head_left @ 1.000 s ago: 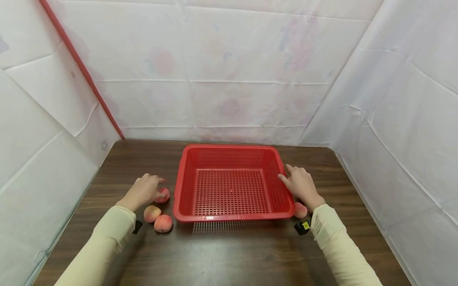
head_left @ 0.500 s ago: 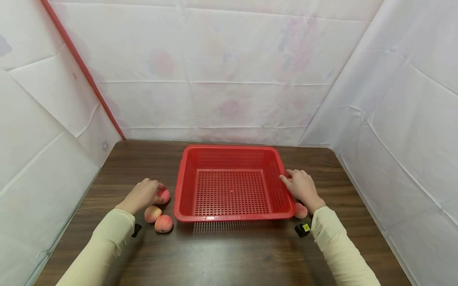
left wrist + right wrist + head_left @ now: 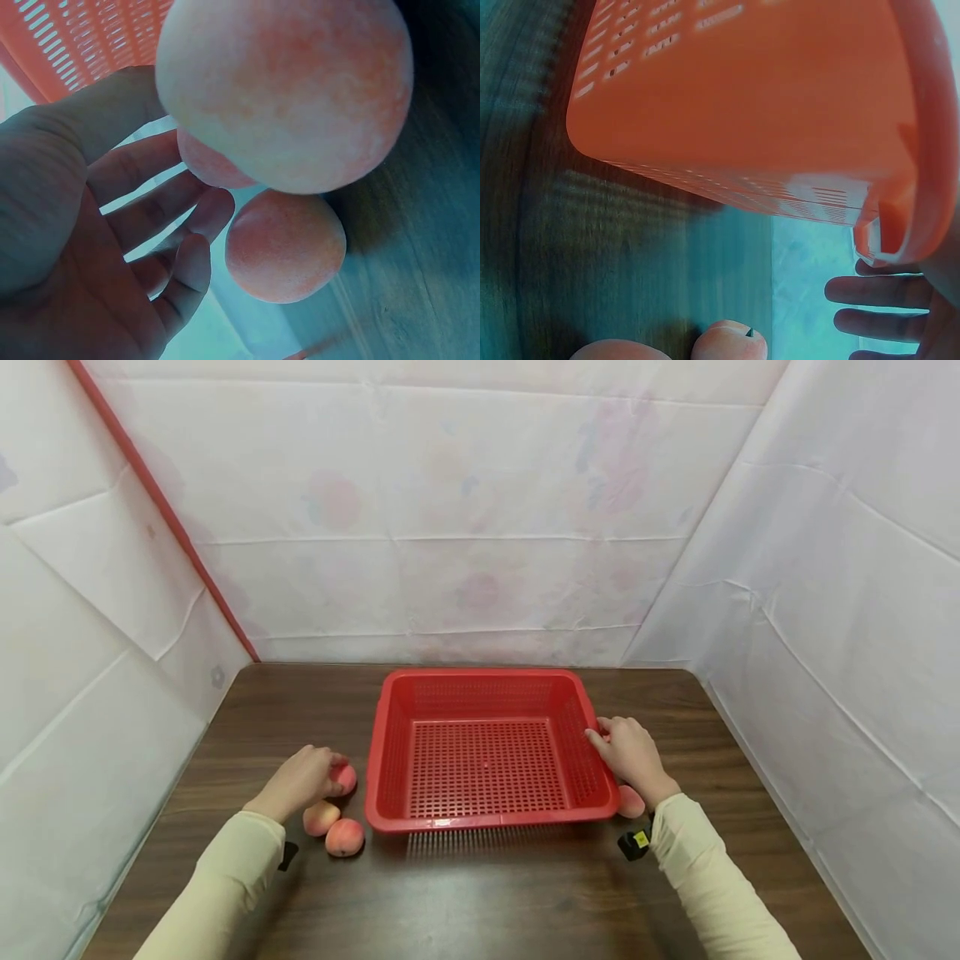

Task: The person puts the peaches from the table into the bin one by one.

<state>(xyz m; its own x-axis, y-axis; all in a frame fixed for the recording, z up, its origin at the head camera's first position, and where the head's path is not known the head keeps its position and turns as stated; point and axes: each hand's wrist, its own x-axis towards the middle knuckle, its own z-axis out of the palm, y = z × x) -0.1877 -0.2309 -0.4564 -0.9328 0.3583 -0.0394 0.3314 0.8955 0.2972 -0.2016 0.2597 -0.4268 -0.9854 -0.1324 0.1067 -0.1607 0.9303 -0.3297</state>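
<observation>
In the head view my left hand [image 3: 300,781] is over a pink peach [image 3: 344,779] left of the basket, its thumb and fingers curled round it. Two more peaches, a yellow-red one [image 3: 321,818] and a redder one [image 3: 345,837], lie just nearer me; in the left wrist view a close peach [image 3: 285,90] hides the left fingertips. My right hand [image 3: 632,753] is at the right rim of a red plastic basket [image 3: 491,818], thumb over the rim, fingers outside pointing down. The right wrist view shows the fingers [image 3: 877,291] beside the rim, the thumb hidden.
The basket has a slotted floor with nothing on it. A peach [image 3: 630,802] lies under my right wrist, and another with a dark stem [image 3: 730,343] is farther along. Everything stands on a dark wooden table [image 3: 465,902], walled by white sheets [image 3: 480,510] at back and sides.
My left hand has lowered slightly, and its fingers have closed round the pink peach. The right index finger, raised a second ago, has come down at the basket rim.
</observation>
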